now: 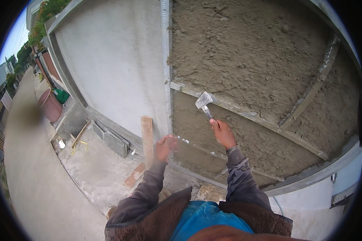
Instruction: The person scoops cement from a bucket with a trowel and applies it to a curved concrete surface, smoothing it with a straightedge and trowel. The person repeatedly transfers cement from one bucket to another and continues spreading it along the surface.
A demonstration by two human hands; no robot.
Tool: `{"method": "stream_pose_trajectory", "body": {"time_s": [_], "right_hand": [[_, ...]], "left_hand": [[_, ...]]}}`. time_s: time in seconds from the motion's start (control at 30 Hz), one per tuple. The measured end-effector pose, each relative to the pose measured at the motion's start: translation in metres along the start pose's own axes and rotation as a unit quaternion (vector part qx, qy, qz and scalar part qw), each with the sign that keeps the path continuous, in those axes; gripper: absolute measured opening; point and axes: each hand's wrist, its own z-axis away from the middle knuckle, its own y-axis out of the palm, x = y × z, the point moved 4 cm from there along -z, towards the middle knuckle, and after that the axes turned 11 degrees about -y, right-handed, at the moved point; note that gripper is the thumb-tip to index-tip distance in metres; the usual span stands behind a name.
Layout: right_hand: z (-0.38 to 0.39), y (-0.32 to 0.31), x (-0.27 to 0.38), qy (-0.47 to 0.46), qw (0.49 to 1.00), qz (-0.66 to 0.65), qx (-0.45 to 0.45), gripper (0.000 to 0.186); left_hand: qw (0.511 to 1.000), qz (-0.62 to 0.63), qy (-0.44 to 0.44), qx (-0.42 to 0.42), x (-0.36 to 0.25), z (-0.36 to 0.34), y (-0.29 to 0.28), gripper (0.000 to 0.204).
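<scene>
My right hand (224, 133) is closed around the handle of a putty knife (204, 101). The knife's wide, whitish blade points up and lies over a pale strip (245, 112) that runs slantwise across rough grey plaster (245, 48); whether it touches the strip I cannot tell. My left hand (165, 148) is lower and to the left, raised before the wall near the vertical metal strip (167, 60). Motion blurs its fingers, so their pose and anything in them do not show clearly.
Left of the metal strip is a smooth pale panel (112, 60). A wooden board (147, 140) leans there, with a shorter wood piece (135, 175) below. Grey slabs (110, 138) lie along the wall's foot. A pinkish bin (50, 105) stands farther off by the road (32, 172).
</scene>
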Motion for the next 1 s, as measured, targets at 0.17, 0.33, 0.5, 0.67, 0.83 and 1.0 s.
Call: {"method": "stream_pose_trajectory", "body": {"time_s": [0.17, 0.33, 0.5, 0.67, 0.83, 1.0], "right_hand": [[-0.018, -0.048, 0.118, -0.195, 0.973, 0.055, -0.109, 0.036], [-0.110, -0.078, 0.216, -0.398, 0.862, 0.239, -0.205, 0.049], [-0.179, -0.076, 0.234, -0.386, 0.805, 0.389, -0.227, 0.057], [-0.188, -0.067, 0.243, -0.395, 0.793, 0.396, -0.239, 0.060], [-0.206, -0.069, 0.239, -0.328, 0.850, 0.363, -0.195, 0.051], [-0.187, -0.068, 0.258, -0.305, 0.869, 0.353, -0.165, 0.050]], "left_hand": [[0.906, -0.090, 0.392, -0.135, -0.183, -0.041, 0.041, 0.039], [0.679, -0.253, 0.579, -0.375, -0.342, -0.061, 0.087, 0.059], [0.752, -0.265, 0.507, -0.328, -0.365, -0.066, 0.106, 0.049], [0.708, -0.290, 0.534, -0.359, -0.362, -0.066, 0.105, 0.043], [0.691, -0.310, 0.534, -0.374, -0.367, -0.068, 0.107, 0.048], [0.694, -0.312, 0.522, -0.385, -0.365, -0.067, 0.106, 0.047]]}}
